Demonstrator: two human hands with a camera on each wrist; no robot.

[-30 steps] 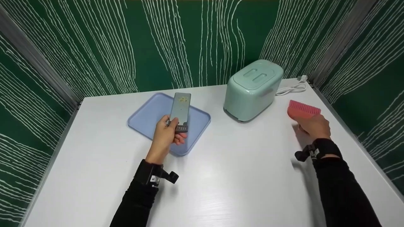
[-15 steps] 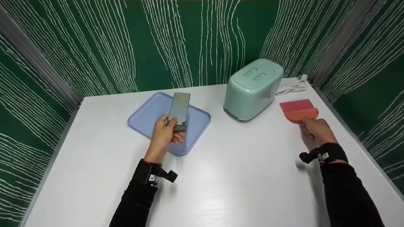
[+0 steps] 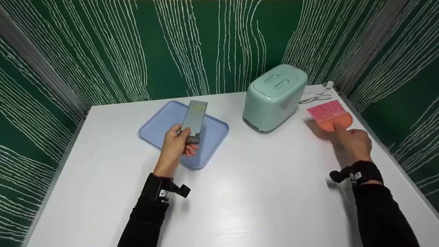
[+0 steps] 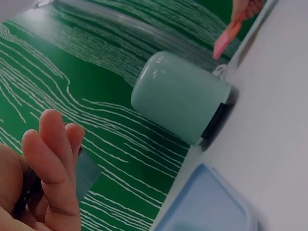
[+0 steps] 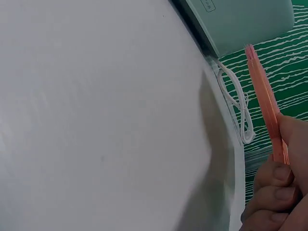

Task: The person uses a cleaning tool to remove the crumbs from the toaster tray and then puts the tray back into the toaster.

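My left hand (image 3: 174, 145) pinches one end of a grey crumb tray (image 3: 194, 120), thumb on top, above the blue tray (image 3: 158, 127). Small yellow crumbs (image 3: 198, 108) lie near the crumb tray's far end. In the left wrist view, curled fingers (image 4: 57, 163) hide most of it. At the right, my right hand (image 3: 355, 142) pinches an orange-handled brush (image 3: 334, 122) between thumb and fingers, its pink bristles pointing away to the upper left. A shadow falls on the table beneath the brush. The right wrist view shows the brush (image 5: 264, 98) edge-on, clear of the tabletop.
A mint-green toaster (image 3: 274, 97) with a slotted lid stands at the back, between the blue tray and the brush. Its white cord (image 3: 317, 96) lies bundled behind, near the back right corner. Green walls with white lines enclose the white table (image 3: 253, 192).
My right hand has drawn back to the right and raised the brush off the table, bringing its bristles and handle into fuller view. My left hand has shifted slightly left with the crumb tray.
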